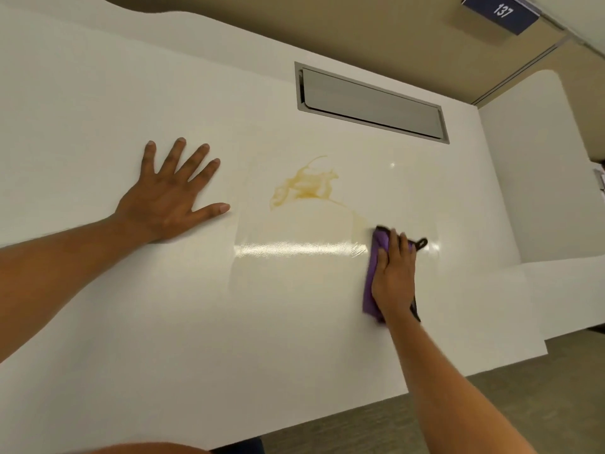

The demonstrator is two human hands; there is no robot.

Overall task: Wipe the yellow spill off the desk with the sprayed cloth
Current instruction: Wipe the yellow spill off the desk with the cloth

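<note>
A smeared yellow spill (302, 188) lies near the middle of the white desk (163, 322). A faint yellow trail runs from it down to the right, toward the cloth. My right hand (394, 280) presses flat on a purple cloth (373, 276) with a black edge, to the lower right of the spill. A wet shiny band stretches left of the cloth. My left hand (170, 199) rests flat on the desk with fingers spread, left of the spill, holding nothing.
A grey cable hatch (370, 103) is set into the desk behind the spill. A white partition (540, 158) rises at the right. A blue sign reading 137 (501, 13) hangs at the top right. The desk's front edge runs along the bottom right, with carpet below.
</note>
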